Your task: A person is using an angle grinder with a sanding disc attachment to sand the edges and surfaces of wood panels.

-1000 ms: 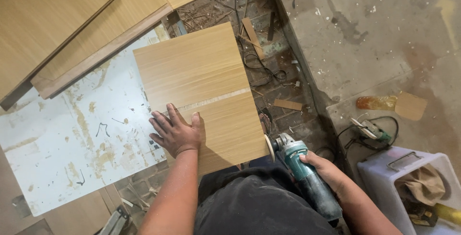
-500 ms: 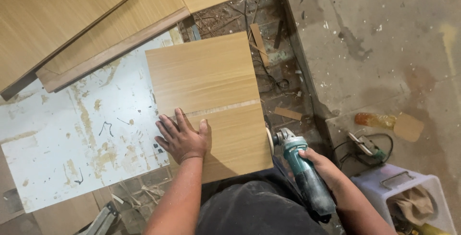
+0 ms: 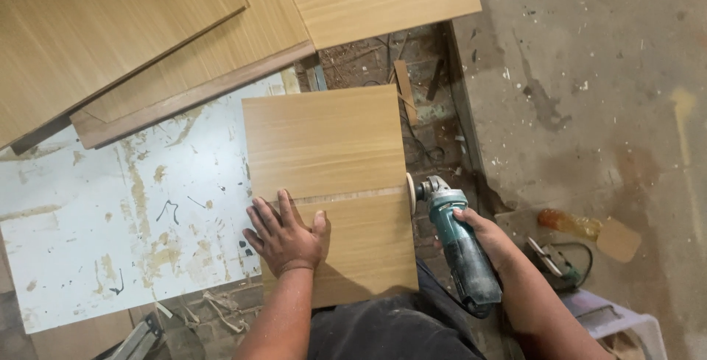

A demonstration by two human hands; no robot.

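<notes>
A rectangular wood-veneer panel (image 3: 324,146) lies flat in front of me, with a pale groove running across it. My left hand (image 3: 283,235) presses flat on the panel's near left part, fingers spread, just below the groove. My right hand (image 3: 490,238) grips the body of a teal angle grinder (image 3: 456,242). The grinder's disc (image 3: 410,192) sits at the panel's right edge, level with the groove's end.
A stained white board (image 3: 110,220) lies under and left of the panel. Large veneer sheets (image 3: 147,29) are stacked at the top. Brick rubble and wood scraps (image 3: 401,87) fill a gap beside the concrete floor (image 3: 589,73). A white plastic stool (image 3: 626,323) stands at lower right.
The grinder has come up and forward from beside my lap to the panel's right edge at the groove. My left hand stays pressed on the panel.
</notes>
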